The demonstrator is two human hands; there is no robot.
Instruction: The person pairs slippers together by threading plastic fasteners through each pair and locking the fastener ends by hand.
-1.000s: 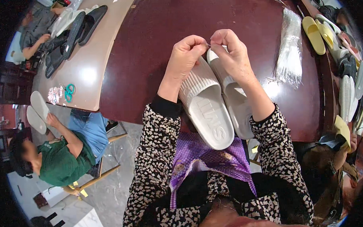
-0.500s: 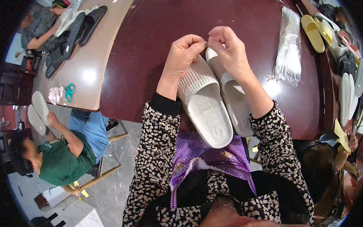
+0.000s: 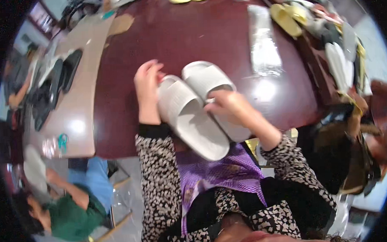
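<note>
The pale slippers [image 3: 200, 135] lie at the tabletop's [image 3: 119, 136] near edge, seemingly mid-adjustment; shifting both would call for holding each. The right hand [image 3: 233, 106] covers part of one strap; the left hand [image 3: 148, 86] curls by the other toe; blur hides whether their fingers grasp. Beyond, toward the right edge, lie a clear bundle [image 3: 264, 41] and yellow slippers [image 3: 285, 20].
</note>
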